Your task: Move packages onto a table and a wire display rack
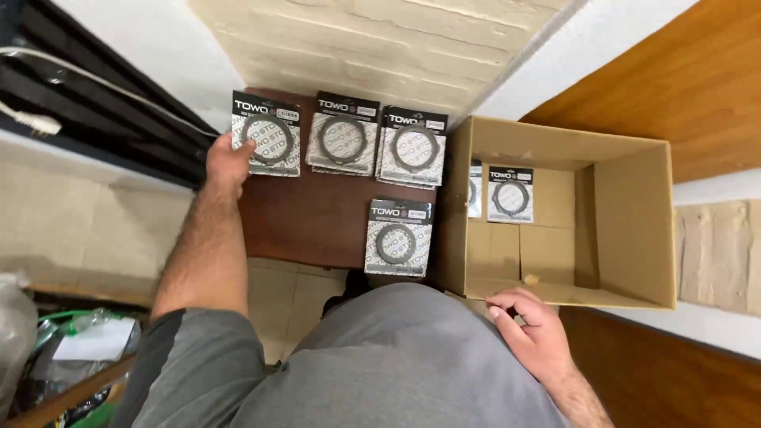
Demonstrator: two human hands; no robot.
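Several flat card packs, each showing a dark ring, lie on a small dark brown table [317, 214]. My left hand [226, 162] grips the left edge of the leftmost pack [267, 135] at the table's far left. Two more stacks [342, 135] [412, 147] lie beside it in a row, and another pack [399, 238] sits nearer me. My right hand [529, 325] rests with curled fingers on the near rim of an open cardboard box [626, 238]. Inside the box two packs [510, 194] stand against the far left wall.
A pale brick wall [380, 47] rises behind the table. Black bars [103, 111] run at the upper left. Plastic bags and clutter [71, 349] lie at the lower left. Wooden panels [682, 87] flank the box on the right.
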